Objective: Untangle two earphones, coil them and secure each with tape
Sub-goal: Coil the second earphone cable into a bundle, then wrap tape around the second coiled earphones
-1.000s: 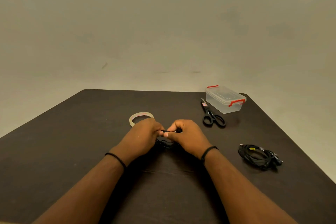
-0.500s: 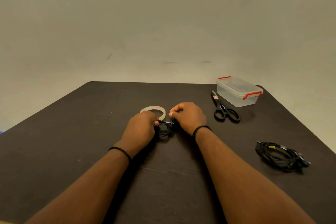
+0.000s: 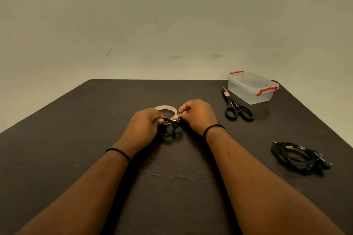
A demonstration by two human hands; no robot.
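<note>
Both hands are meeting near the middle of the dark tabletop (image 3: pixel 57 158), and they are holding one small black earphone coil (image 3: pixel 170 129) between them. The left hand (image 3: pixel 143 127) is curling its fingers around the left side of the coil, with the thumb and fingertips pinching the bundled cable. The right hand (image 3: pixel 197 113) is also curling, and its fingertips are pinching the cable at the top of the coil, where a small dark bud or plug is showing. The lower loops of the coil are hanging down and are touching the tabletop or staying just above it; which one is not possible to tell. Each wrist is wearing a thin black band.

Just behind the hands, a roll of clear tape (image 3: pixel 165 108) is lying flat, partly hidden by the fingers. To the right, black scissors (image 3: pixel 234 106) are lying closed, with the handles toward the person. Just beside their tip, a clear plastic box (image 3: pixel 252 87) with red clips is standing at the far right corner. A second black earphone bundle (image 3: pixel 299 157) is lying loosely coiled near the right edge, well apart from the hands.
</note>
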